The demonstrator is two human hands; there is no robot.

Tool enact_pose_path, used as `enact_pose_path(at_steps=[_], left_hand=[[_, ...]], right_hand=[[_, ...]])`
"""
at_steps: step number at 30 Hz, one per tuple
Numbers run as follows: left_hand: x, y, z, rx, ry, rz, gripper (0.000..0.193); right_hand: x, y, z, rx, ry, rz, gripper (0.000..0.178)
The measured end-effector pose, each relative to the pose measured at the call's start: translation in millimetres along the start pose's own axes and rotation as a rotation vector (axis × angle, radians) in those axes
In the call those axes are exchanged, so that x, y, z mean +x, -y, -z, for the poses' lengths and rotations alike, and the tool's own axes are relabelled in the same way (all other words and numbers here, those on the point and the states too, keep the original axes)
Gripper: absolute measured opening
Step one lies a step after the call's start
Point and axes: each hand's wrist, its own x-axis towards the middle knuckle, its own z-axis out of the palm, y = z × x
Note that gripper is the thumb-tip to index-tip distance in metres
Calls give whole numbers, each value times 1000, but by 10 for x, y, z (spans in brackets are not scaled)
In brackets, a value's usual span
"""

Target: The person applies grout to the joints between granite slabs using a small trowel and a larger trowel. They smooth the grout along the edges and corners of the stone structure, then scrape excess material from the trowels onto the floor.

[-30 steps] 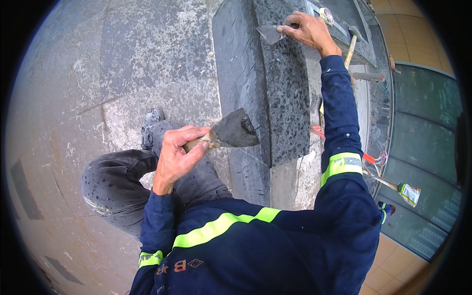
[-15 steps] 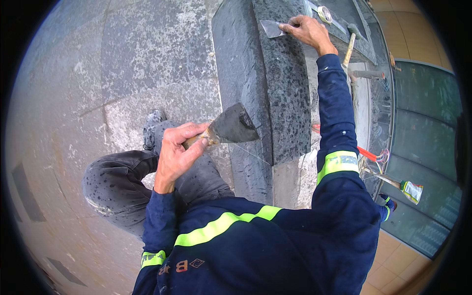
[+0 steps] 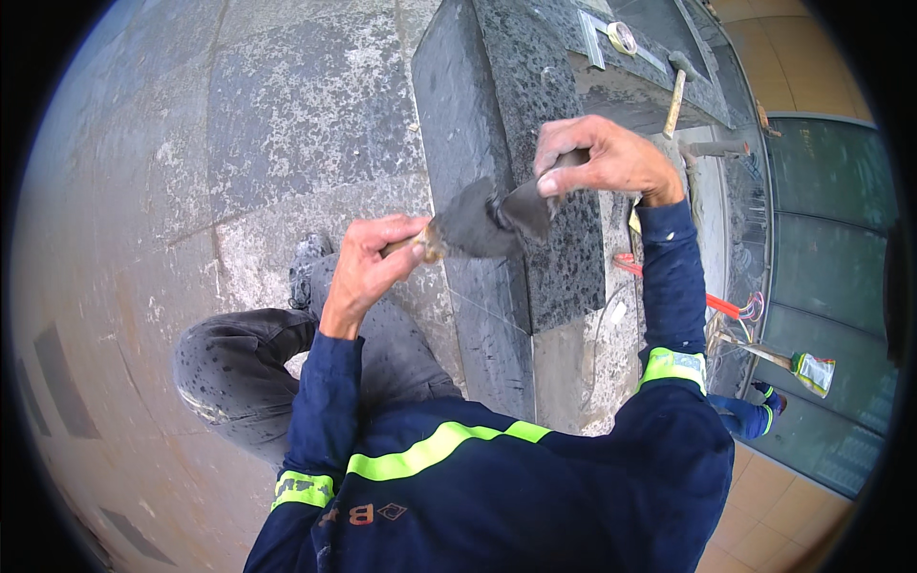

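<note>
My left hand [image 3: 368, 263] is closed round the short wooden handle of a putty knife [image 3: 466, 224], its wide blade coated in dark grey paste. In my right hand [image 3: 611, 162], a small scraper [image 3: 527, 210] is gripped between thumb and fingers. The scraper's blade overlaps the end of the putty knife's blade, and dark paste shows where they meet. Both tools are held above a long dark stone block [image 3: 463, 124] with a speckled face [image 3: 570, 277]. How far above the stone they are, I cannot tell.
Beyond my right hand are a roll of tape [image 3: 622, 38], a metal straightedge [image 3: 591, 43] and a hammer [image 3: 674, 105]. Orange tubing [image 3: 723, 306] and a green-and-white packet [image 3: 813, 374] lie to the right. Another person's sleeve [image 3: 755, 417] shows near the glass panels [image 3: 821, 248].
My right hand has come back from the far part of the stone toward my left hand, bringing the scraper against the putty knife. My left hand has shifted slightly right and up.
</note>
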Motion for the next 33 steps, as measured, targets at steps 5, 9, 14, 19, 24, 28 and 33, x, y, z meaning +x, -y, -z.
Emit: enact_pose_path(at_steps=[5, 9, 14, 19, 24, 28, 33], left_hand=[[-284, -160, 79, -17, -50, 49, 41], [-409, -169, 113, 11, -85, 116, 39], [-386, -102, 142, -13, -94, 142, 38], [-345, -81, 162, -38, -94, 148, 38], [-328, -58, 170, -28, -79, 156, 38], [-335, -40, 169, -41, -90, 156, 38], [-323, -21, 167, 3, -88, 70, 41]], right_hand=[[372, -629, 442, -255, -431, -161, 32], [795, -1034, 797, -669, -613, -176, 57], [1150, -1189, 971, -808, -517, -163, 52], [1275, -1206, 1029, -794, -466, -167, 54], [1351, -1301, 1116, -822, -479, -168, 53], [1402, -1324, 1127, -797, -531, -148, 52], [1418, -1108, 1189, -664, -480, -207, 48]])
